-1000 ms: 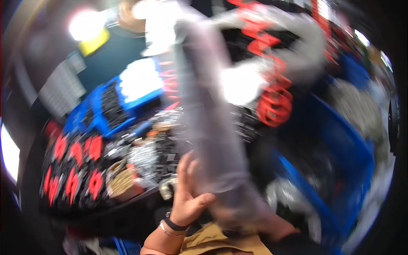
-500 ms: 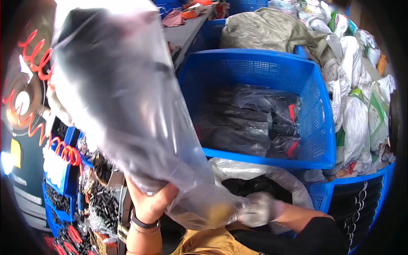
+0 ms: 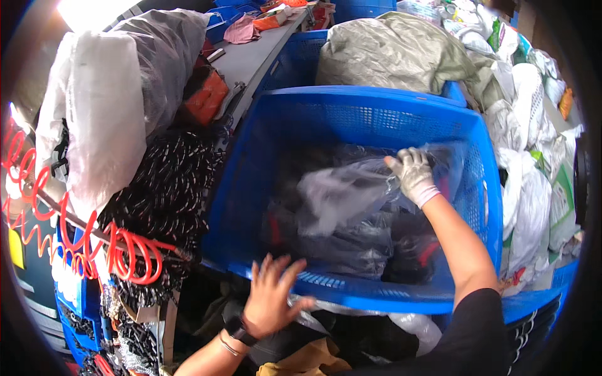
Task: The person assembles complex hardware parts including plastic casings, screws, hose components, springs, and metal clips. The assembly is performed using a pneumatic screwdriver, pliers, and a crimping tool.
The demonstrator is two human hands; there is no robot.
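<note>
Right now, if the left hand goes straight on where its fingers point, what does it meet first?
Probably the near rim of the blue basket, which the left hand overlaps in the picture. Depth is unclear: if higher, it may pass over toward the plastic bags inside.

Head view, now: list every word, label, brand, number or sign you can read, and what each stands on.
No text can be quoted: none reads clearly.
Green-and-white sack: any print too small to read.
Yellow sheet at left: any writing too blurred to read.
Clear plastic bag in the blue basket: no lettering visible.
</note>
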